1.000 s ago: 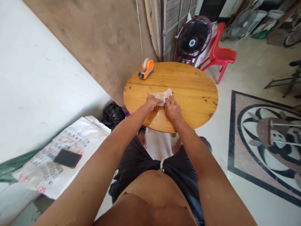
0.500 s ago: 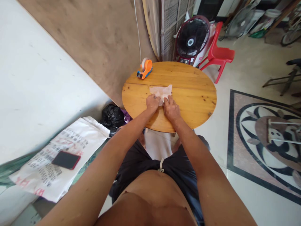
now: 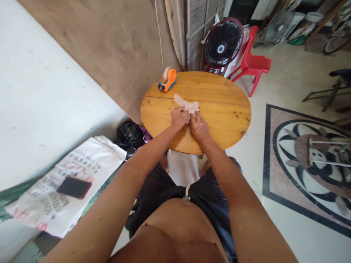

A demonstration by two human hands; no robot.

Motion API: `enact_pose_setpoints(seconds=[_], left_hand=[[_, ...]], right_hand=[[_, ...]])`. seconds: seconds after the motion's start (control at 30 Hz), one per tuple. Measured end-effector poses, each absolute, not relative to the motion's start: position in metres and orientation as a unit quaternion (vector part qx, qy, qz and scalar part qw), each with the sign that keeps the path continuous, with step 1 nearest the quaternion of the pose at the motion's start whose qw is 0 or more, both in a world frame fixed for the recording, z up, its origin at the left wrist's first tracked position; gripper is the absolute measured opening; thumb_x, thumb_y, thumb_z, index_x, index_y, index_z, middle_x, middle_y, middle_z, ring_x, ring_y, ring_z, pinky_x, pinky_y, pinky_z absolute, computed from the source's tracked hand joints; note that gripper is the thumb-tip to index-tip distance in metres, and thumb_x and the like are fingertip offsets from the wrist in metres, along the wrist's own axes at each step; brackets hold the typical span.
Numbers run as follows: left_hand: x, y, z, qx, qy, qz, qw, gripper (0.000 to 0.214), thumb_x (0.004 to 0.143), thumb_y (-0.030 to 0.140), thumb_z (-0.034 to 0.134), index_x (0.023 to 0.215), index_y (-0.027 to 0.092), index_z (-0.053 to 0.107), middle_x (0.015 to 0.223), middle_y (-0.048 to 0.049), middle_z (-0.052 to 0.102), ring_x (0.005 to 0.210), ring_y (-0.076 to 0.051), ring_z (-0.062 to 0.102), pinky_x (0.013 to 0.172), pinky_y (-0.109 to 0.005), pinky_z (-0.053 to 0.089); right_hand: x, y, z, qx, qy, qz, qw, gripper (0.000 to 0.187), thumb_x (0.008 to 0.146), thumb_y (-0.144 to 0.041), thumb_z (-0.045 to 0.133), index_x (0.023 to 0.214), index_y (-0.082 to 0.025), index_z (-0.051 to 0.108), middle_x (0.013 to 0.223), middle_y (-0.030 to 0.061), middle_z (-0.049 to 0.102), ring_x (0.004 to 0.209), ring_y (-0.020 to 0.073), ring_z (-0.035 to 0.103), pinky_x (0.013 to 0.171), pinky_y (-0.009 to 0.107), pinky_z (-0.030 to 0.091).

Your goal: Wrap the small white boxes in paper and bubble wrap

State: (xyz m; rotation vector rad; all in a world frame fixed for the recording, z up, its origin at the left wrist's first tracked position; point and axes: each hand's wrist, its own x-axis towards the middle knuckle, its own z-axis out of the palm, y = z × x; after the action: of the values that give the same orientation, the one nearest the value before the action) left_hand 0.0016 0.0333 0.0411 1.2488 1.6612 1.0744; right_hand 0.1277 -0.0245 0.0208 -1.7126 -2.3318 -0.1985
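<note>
A thin, whitish, crumpled sheet (image 3: 192, 106), tissue or soft plastic, lies on the round wooden table (image 3: 225, 109). My left hand (image 3: 179, 116) is closed on its near left part, fingers curled inward. Close beside it, my right hand (image 3: 199, 125) grips the near right part, thumb and fingers pressed together. Both hands rest low over the tabletop, almost touching. A strip of the sheet sticks out beyond the left hand toward the far side. Whether anything lies inside the sheet is hidden by my fingers.
An orange tape dispenser (image 3: 169, 79) stands at the table's far left edge. Behind the table are a dark floor fan (image 3: 223, 42) and a red chair (image 3: 255, 60). To my left, a phone (image 3: 74, 187) lies on a white printed sack (image 3: 90, 153), near a black plastic bag (image 3: 130, 135).
The sheet has been bunched and shifted between my hands; its far left part now forms a narrow strip pointing up and left. Both hands stay nearly in place.
</note>
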Motion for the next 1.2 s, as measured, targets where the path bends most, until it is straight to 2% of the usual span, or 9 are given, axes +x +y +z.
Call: enact_pose_setpoints(seconds=[0.13,0.23,0.37,0.57,0.67,0.8,0.97,1.1,1.2], left_hand=[[0.004,0.043,0.040,0.580,0.625,0.424,0.305,0.012,0.083,0.016,0.063,0.072,0.017,0.066,0.104,-0.0076,0.074,0.103,-0.017,0.066,0.095,-0.025,0.049],[0.009,0.044,0.042,0.613,0.620,0.396,0.289,0.013,0.085,0.018,0.062,0.073,0.017,0.067,0.102,-0.0081,0.073,0.102,-0.018,0.066,0.097,-0.026,0.048],[0.012,0.040,0.045,0.638,0.607,0.374,0.289,0.015,0.089,0.020,0.059,0.080,0.018,0.071,0.107,-0.0094,0.074,0.106,-0.019,0.065,0.098,-0.026,0.047],[0.007,0.023,0.045,0.674,0.575,0.379,0.268,0.016,0.090,0.028,0.064,0.092,0.017,0.076,0.119,-0.0121,0.074,0.116,-0.021,0.066,0.109,-0.028,0.045],[-0.001,0.014,0.043,0.686,0.546,0.387,0.286,0.020,0.088,0.025,0.064,0.100,0.016,0.077,0.132,-0.0119,0.071,0.126,-0.022,0.064,0.114,-0.030,0.044],[-0.011,0.011,0.034,0.711,0.515,0.368,0.307,0.036,0.083,0.020,0.062,0.117,0.016,0.075,0.144,-0.0110,0.064,0.135,-0.025,0.059,0.120,-0.038,0.042],[-0.012,0.014,0.018,0.745,0.488,0.369,0.267,0.043,0.085,0.017,0.052,0.124,0.016,0.071,0.149,-0.0100,0.060,0.140,-0.024,0.054,0.125,-0.042,0.039],[-0.004,0.011,0.017,0.783,0.478,0.355,0.181,0.040,0.093,0.030,0.052,0.127,0.015,0.068,0.147,-0.0146,0.061,0.141,-0.028,0.052,0.125,-0.049,0.036],[0.002,0.007,0.022,0.815,0.445,0.342,0.142,0.050,0.097,0.045,0.051,0.131,0.011,0.066,0.144,-0.0183,0.061,0.138,-0.030,0.054,0.123,-0.049,0.037]], right_hand=[[0.127,-0.023,0.020,-0.588,-0.797,-0.069,0.117,0.053,0.103,-0.021,0.031,0.152,-0.008,0.044,0.157,0.0275,0.042,0.120,0.0348,0.059,0.092,0.046,0.056],[0.127,-0.023,0.019,-0.589,-0.796,-0.068,0.121,0.054,0.103,-0.021,0.030,0.153,-0.007,0.045,0.157,0.0266,0.043,0.119,0.0348,0.060,0.092,0.046,0.056],[0.127,-0.022,0.017,-0.584,-0.798,-0.064,0.135,0.055,0.102,-0.021,0.031,0.152,-0.004,0.046,0.156,0.0278,0.045,0.116,0.0347,0.061,0.092,0.048,0.057],[0.130,-0.019,0.012,-0.586,-0.796,-0.064,0.137,0.054,0.102,-0.021,0.032,0.150,-0.005,0.050,0.156,0.0245,0.046,0.117,0.0329,0.060,0.098,0.045,0.053],[0.131,-0.018,0.010,-0.577,-0.800,-0.067,0.150,0.050,0.103,-0.022,0.034,0.147,-0.008,0.054,0.156,0.0222,0.047,0.121,0.0321,0.056,0.102,0.044,0.050],[0.132,-0.018,0.009,-0.567,-0.796,-0.079,0.195,0.048,0.104,-0.026,0.036,0.144,-0.011,0.057,0.150,0.0204,0.053,0.120,0.0326,0.055,0.100,0.046,0.049],[0.133,-0.017,0.006,-0.557,-0.796,-0.085,0.221,0.046,0.103,-0.023,0.038,0.141,-0.009,0.059,0.148,0.0201,0.055,0.122,0.0337,0.053,0.101,0.046,0.048],[0.133,-0.015,0.002,-0.559,-0.789,-0.073,0.243,0.044,0.104,-0.023,0.036,0.138,-0.011,0.061,0.144,0.0184,0.058,0.114,0.0309,0.054,0.098,0.044,0.049],[0.131,-0.013,0.001,-0.567,-0.780,-0.055,0.257,0.044,0.105,-0.027,0.036,0.140,-0.014,0.058,0.137,0.0191,0.059,0.110,0.0297,0.054,0.094,0.042,0.050]])
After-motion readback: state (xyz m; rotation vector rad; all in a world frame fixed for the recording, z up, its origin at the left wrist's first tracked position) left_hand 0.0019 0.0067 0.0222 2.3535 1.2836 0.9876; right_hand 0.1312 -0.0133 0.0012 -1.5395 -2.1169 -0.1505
